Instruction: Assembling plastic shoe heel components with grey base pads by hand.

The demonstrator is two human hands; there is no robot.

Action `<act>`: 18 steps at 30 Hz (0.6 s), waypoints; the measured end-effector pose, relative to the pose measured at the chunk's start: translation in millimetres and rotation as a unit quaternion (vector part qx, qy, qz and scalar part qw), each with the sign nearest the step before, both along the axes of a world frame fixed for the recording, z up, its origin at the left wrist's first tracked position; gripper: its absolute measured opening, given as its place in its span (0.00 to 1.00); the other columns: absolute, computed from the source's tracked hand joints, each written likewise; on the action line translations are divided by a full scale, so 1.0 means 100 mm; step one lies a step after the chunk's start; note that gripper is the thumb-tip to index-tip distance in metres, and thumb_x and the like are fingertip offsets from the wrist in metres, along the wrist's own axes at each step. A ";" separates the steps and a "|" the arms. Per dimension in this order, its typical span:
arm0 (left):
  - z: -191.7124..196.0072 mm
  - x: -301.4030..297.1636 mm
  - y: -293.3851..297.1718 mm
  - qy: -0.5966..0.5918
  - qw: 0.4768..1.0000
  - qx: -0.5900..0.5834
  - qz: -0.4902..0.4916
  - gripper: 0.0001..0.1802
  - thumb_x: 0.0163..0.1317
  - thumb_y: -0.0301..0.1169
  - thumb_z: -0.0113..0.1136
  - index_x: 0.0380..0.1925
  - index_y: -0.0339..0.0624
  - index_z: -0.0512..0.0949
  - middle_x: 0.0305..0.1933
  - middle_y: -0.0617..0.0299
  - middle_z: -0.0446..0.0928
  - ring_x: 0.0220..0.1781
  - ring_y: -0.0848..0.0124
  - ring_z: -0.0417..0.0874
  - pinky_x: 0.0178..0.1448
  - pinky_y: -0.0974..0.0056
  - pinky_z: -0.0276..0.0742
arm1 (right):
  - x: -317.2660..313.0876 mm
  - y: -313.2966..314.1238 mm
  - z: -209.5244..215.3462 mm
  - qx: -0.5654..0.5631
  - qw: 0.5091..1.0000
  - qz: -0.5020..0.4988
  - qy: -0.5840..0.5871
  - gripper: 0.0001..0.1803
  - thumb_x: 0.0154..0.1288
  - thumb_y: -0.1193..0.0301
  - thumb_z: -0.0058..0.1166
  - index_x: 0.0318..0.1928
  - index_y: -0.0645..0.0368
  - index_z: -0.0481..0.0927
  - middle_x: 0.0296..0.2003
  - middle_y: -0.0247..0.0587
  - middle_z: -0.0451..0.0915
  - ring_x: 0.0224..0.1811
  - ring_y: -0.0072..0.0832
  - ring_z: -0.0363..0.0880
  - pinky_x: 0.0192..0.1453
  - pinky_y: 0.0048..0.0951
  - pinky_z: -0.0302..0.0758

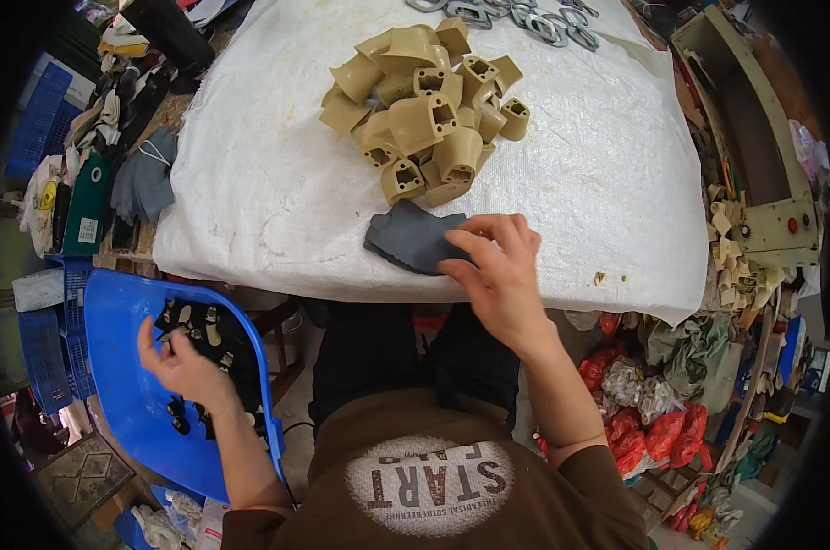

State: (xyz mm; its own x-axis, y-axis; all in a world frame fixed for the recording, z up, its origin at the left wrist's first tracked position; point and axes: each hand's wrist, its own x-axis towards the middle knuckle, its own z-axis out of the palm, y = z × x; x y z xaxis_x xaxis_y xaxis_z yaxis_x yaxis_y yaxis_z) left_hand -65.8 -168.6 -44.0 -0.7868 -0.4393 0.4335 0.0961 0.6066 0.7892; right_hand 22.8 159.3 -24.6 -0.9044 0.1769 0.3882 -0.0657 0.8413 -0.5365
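A dark grey, flat piece with ragged edges (pixel 410 236), perhaps sandpaper or folded cloth, lies near the front edge of the white-covered table. My right hand (pixel 502 266) grips its right end between thumb and fingers. Over the blue plastic basin (pixel 126 403) to the left hangs my left hand (pixel 186 371), its fingers apart and a little blurred, with nothing seen in them. Inside the basin are several small black and tan parts (pixel 211 335). Just beyond the grey piece sits a heap of tan moulded parts (pixel 415 124), hollow, with holes in their ends.
Grey metal rings (pixel 543 26) lie at the table's far edge. At the left are grey cloth gloves (pixel 146 174) and a green box (pixel 87 206). On the right stand a beige metal machine housing (pixel 758 137) and, lower down, red plastic bags (pixel 658 435).
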 end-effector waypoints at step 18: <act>0.06 0.23 1.75 0.082 0.808 -0.079 -0.578 0.11 0.48 0.18 0.56 0.34 0.35 0.76 0.34 0.54 0.75 0.37 0.58 0.78 0.43 0.59 0.75 | -0.16 0.05 -0.23 -0.128 0.992 0.012 -0.005 0.01 0.59 0.77 0.50 0.31 0.61 0.72 0.37 0.38 0.71 0.39 0.32 0.66 0.46 0.30 0.62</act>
